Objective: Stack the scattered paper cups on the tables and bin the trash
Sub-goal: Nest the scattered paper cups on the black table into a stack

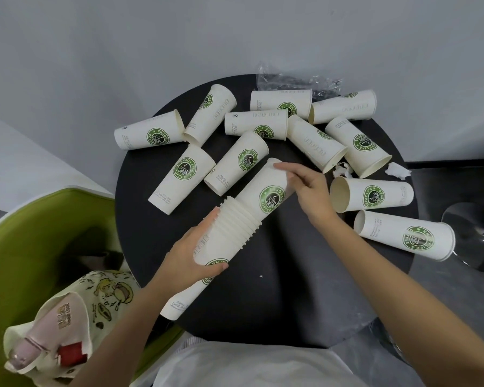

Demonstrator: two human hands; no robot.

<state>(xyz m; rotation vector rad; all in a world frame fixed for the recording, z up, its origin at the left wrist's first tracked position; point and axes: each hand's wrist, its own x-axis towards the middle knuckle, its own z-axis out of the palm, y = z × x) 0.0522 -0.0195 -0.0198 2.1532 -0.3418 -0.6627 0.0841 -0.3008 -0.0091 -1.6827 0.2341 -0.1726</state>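
Observation:
Several white paper cups with green coffee logos lie on their sides across a round black table point(277, 275); two of them point(372, 194) point(405, 236) lie at the right. My left hand point(196, 252) grips a long nested stack of cups point(235, 233), held slanted above the table. My right hand point(309, 188) holds the closed end of the top cup point(268, 191) on that stack, fingers curled over it. Crumpled white paper scraps point(397, 170) lie near the right edge. A crinkled clear plastic wrapper point(291, 82) lies at the far edge.
A green chair point(25, 233) stands to the left, holding a printed cloth tote bag point(76, 311) with a bottle in it. A shiny metal chair base point(475, 236) is on the floor at the right. A grey wall runs behind the table.

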